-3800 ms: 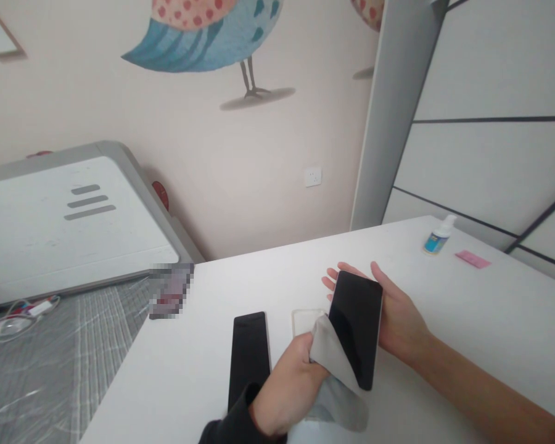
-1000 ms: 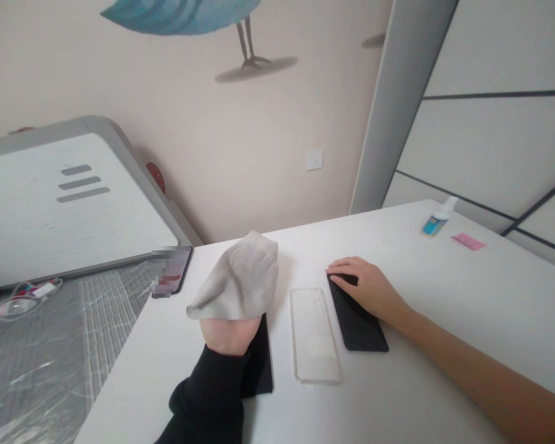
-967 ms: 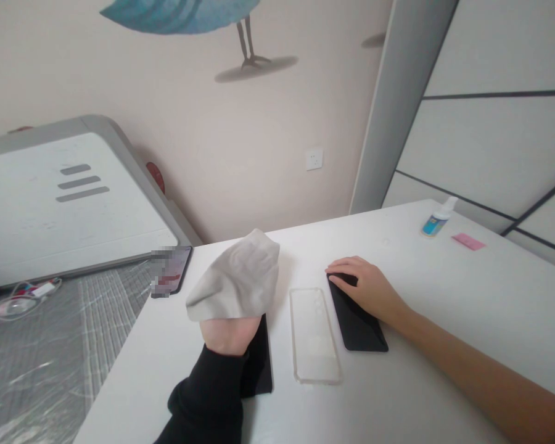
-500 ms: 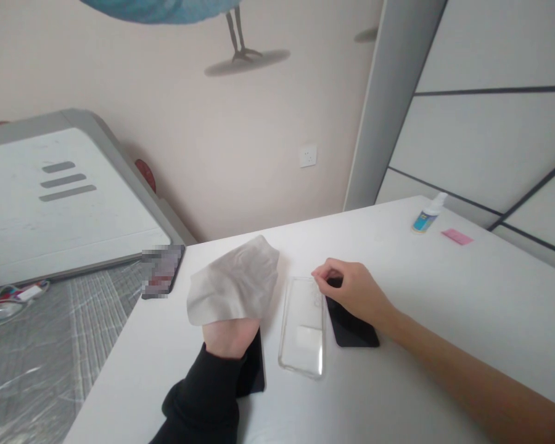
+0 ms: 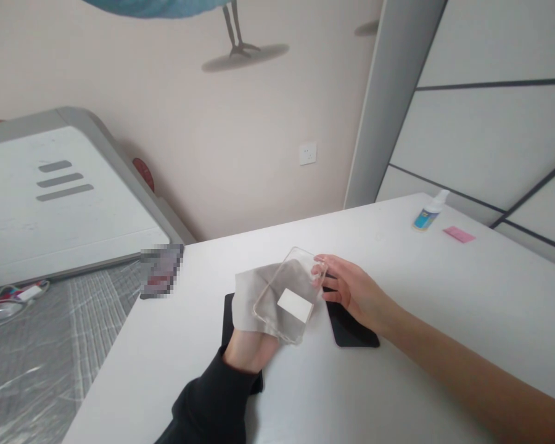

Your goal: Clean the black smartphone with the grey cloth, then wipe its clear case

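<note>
A clear phone case (image 5: 266, 300) with a white rectangle (image 5: 296, 305) on it is up off the table, tilted. My right hand (image 5: 346, 283) grips its upper right edge between thumb and fingers. My left hand (image 5: 254, 350) holds a thin grey cloth (image 5: 247, 302) behind the case, its fingers hidden under the cloth. The case overlaps the cloth. One black phone (image 5: 228, 314) lies on the table, partly covered by my left hand and sleeve. Below my right hand rests another dark phone (image 5: 351, 327).
The white table (image 5: 351, 388) carries a small spray bottle (image 5: 428, 213) and a pink packet (image 5: 459, 234) at the back right. A blurred-out phone-shaped item (image 5: 161, 271) lies at its left edge. Behind stand the wall and a socket (image 5: 308, 153).
My right hand has lifted the phone case from the table and tilted it. My left hand has moved right with the cloth, bringing it behind the case.
</note>
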`<act>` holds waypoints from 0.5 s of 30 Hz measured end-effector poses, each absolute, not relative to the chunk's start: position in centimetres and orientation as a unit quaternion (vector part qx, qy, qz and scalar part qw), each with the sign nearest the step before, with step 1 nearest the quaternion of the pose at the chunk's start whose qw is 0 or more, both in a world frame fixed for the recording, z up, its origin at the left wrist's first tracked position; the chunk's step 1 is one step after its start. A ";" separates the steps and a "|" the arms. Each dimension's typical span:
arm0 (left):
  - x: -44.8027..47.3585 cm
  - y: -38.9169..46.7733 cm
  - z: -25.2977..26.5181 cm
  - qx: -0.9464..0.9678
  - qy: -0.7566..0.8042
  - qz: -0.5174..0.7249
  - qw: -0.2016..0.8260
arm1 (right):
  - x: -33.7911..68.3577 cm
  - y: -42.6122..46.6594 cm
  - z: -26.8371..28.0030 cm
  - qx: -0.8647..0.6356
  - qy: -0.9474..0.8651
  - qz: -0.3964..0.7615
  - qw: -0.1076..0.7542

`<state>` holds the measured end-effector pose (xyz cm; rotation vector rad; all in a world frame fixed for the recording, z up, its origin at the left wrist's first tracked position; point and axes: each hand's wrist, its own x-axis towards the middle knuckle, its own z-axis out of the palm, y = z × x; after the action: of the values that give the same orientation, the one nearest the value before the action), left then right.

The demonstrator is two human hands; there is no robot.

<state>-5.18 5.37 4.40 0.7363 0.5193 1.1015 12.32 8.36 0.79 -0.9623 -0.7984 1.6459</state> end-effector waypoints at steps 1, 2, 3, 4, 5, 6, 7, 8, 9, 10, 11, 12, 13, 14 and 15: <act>-5.0 5.3 4.4 0.336 0.236 0.500 0.763 | 12.1 8.2 0.7 -0.390 -0.319 0.701 0.505; -5.0 5.3 4.3 0.329 0.230 0.495 0.771 | 12.0 8.0 0.6 -0.381 -0.302 0.718 0.498; -5.0 5.4 4.1 0.318 0.224 0.491 0.780 | 11.8 7.9 0.4 -0.372 -0.285 0.733 0.494; -5.1 5.4 3.9 0.305 0.220 0.491 0.786 | 11.8 7.9 0.3 -0.364 -0.268 0.744 0.492; -5.2 5.5 3.6 0.292 0.217 0.497 0.788 | 11.8 7.9 0.2 -0.358 -0.253 0.751 0.494; -5.4 5.5 3.4 0.280 0.216 0.510 0.784 | 11.9 7.9 0.1 -0.349 -0.237 0.758 0.497; -5.5 5.6 3.2 0.267 0.219 0.527 0.777 | 12.0 8.0 0.0 -0.340 -0.223 0.765 0.500; -5.7 5.6 3.2 0.254 0.222 0.545 0.767 | 12.1 8.0 0.0 -0.333 -0.214 0.770 0.501; -5.8 5.7 3.1 0.241 0.225 0.562 0.759 | 12.2 8.1 0.1 -0.328 -0.205 0.775 0.500; -5.9 5.7 3.2 0.229 0.227 0.574 0.753 | 12.3 8.1 0.2 -0.324 -0.194 0.781 0.497; -6.0 5.7 3.2 0.219 0.231 0.580 0.750 | 12.4 8.1 0.3 -0.320 -0.181 0.791 0.489; -6.0 5.7 3.1 0.211 0.236 0.585 0.747 | 12.4 8.1 0.6 -0.316 -0.166 0.802 0.480; -6.1 5.7 3.0 0.207 0.240 0.588 0.744 | 12.3 8.0 0.9 -0.310 -0.147 0.814 0.468; -6.1 5.7 2.8 0.208 0.244 0.592 0.739 | 12.3 7.8 1.2 -0.303 -0.127 0.827 0.456; -6.2 5.7 2.6 0.210 0.245 0.598 0.734 | 12.2 7.7 1.6 -0.297 -0.108 0.838 0.445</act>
<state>-6.20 5.72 2.58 0.4622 0.5397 1.3141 12.21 7.69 1.56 -0.7361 -0.2671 2.0771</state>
